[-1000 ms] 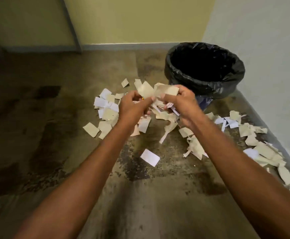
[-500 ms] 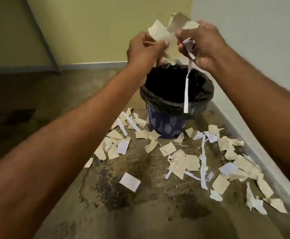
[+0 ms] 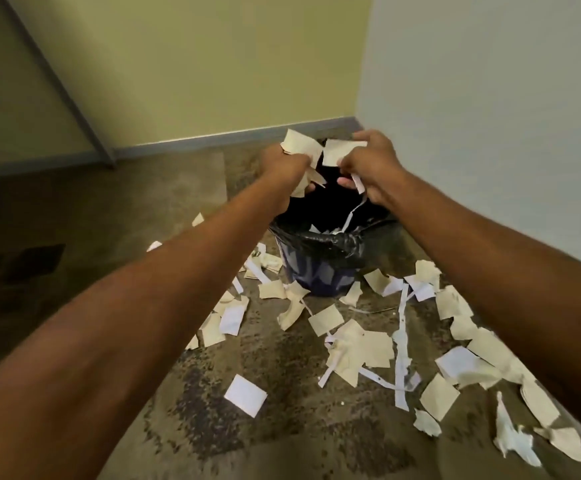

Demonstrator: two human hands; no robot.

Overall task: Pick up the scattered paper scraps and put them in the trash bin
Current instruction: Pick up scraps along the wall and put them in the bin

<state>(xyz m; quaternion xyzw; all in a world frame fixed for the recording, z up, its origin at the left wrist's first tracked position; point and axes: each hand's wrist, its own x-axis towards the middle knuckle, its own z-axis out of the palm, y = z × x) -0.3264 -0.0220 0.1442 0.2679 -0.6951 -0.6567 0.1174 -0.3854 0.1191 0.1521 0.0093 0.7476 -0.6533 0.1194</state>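
1. A bunch of paper scraps (image 3: pixel 301 147) is pinched in the left hand (image 3: pixel 282 168), and another bunch in the right hand (image 3: pixel 368 164); both grips are pressed together on paper.
2. The trash bin (image 3: pixel 320 258) lies straight below both hands, its black-lined mouth open upward, so the drop is judged to be plain downward.
3. A long strip (image 3: pixel 349 216) hangs from the right grip into the mouth.
4. Many scraps are left on the floor (image 3: pixel 178 202) beside the bin.
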